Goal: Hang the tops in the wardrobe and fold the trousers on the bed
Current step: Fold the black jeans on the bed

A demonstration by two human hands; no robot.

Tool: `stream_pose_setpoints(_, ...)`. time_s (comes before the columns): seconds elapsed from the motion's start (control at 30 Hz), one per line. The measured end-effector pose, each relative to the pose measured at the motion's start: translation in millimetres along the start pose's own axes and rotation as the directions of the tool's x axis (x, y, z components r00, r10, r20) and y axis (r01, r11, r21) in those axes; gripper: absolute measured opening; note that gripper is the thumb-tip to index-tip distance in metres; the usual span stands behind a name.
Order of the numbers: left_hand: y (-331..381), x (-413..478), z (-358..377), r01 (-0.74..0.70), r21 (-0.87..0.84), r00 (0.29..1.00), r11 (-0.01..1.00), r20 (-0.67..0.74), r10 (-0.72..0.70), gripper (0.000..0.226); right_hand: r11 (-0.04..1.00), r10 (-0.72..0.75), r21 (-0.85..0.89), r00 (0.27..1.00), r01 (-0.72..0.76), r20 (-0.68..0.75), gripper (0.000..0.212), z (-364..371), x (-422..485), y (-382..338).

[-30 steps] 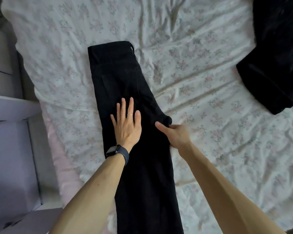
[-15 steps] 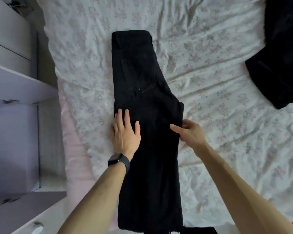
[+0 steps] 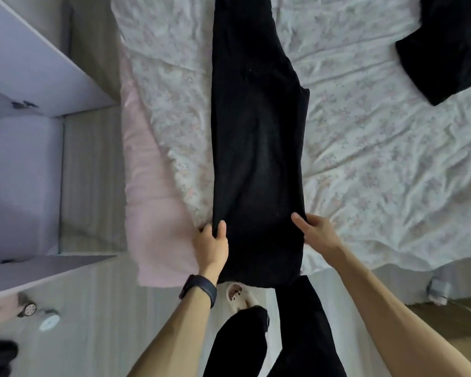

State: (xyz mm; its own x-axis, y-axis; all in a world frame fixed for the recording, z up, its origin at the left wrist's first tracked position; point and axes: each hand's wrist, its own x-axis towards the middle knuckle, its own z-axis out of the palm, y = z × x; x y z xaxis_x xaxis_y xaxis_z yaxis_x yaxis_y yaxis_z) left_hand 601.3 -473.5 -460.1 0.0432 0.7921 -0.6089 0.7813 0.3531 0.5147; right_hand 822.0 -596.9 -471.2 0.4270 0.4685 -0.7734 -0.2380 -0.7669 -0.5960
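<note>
Right of trousers [image 3: 259, 131] — dark garment [image 3: 446, 44] on bed [image 3: 378, 159].

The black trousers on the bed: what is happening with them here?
A person bends over long black trousers that lie lengthwise on the white floral sheet, one leg upon the other. The left hand grips their left edge and the right hand pinches the right edge. The trousers are not yet folded across. Another black garment lies at the far right.

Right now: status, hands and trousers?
Left hand pinches trousers, left edge; right hand, right edge. Trousers flat lengthwise on bed. Dark garment far right, apart.
</note>
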Motion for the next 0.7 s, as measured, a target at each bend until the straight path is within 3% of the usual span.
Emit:
stream_pose_setpoints(0.03,-1,3,-4,0.012,-0.05,0.999,0.999,0.049,-0.009,0.04,1.0,-0.001,0.022,0.999,0.002,-0.051,0.041,2,-3,3)
stream_pose_setpoints(0.13,-7,11,-21,-0.074,0.041,0.984,0.996,0.167,0.066,0.034,0.998,0.02,0.053,0.99,-0.013,-0.142,0.04,12,-8,6)
stream_pose_setpoints(0.23,-15,22,-30,-0.104,0.153,0.968,0.983,0.241,0.065,0.041,0.992,0.075,0.108,0.995,-0.067,-0.064,0.029,18,-4,0)
stream_pose_setpoints(0.3,-29,20,-33,-0.046,0.13,0.95,0.99,0.312,0.004,0.041,0.991,0.077,0.113,0.997,-0.077,0.002,0.033,14,-5,2)
stream_pose_setpoints(0.37,-50,12,-32,0.039,0.073,0.891,0.997,0.449,-0.068,0.029,0.988,0.098,0.11,0.991,-0.107,0.087,0.038,6,-10,10)
stream_pose_setpoints(0.43,-83,-5,-29,0.057,0.134,0.838,0.989,0.532,-0.121,0.025,0.988,0.155,-0.005,0.973,-0.157,0.169,0.037,3,-22,30)
stream_pose_setpoints(0.5,-112,-24,-23,0.062,0.17,0.82,0.984,0.552,-0.147,0.025,0.98,0.185,-0.106,0.964,-0.167,0.191,0.031,6,-37,56)
stream_pose_setpoints(0.7,-138,-48,0,0.056,0.16,0.796,0.986,0.589,-0.141,0.029,0.973,0.193,-0.165,0.959,-0.16,0.206,0.023,19,-72,132)
